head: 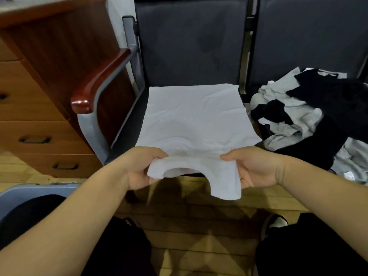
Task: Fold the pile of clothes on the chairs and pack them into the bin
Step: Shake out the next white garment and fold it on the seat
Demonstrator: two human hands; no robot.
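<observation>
White top lies flat on seat of L chair, far hem up against the backrest, a few light creases in the fabric. The near end w/ U-shaped neck cut is lifted off the seat's front edge and hangs over the floor.

L hand pinches the near-left shoulder strap, thumb on top, fingers curled under the cloth. R hand pinches the near-right strap the same way; that strap droops lower than the left one. Hands are level w/ each other, apart by about the top's neck width, both just near of the seat edge.

Pile of unfolded clothes, grey, black and some white mixed, sits on R chair, just right of the top; looks apart from it, but the gap's narrow.

Bin, blue-grey rim, is on the floor at near left, under the L forearm. Something dark is inside; can't tell what.

Wooden drawer unit stands at far left, beside the L chair's wood-capped armrest. Person's legs in black trousers fill near bottom, one shoe showing near right.
</observation>
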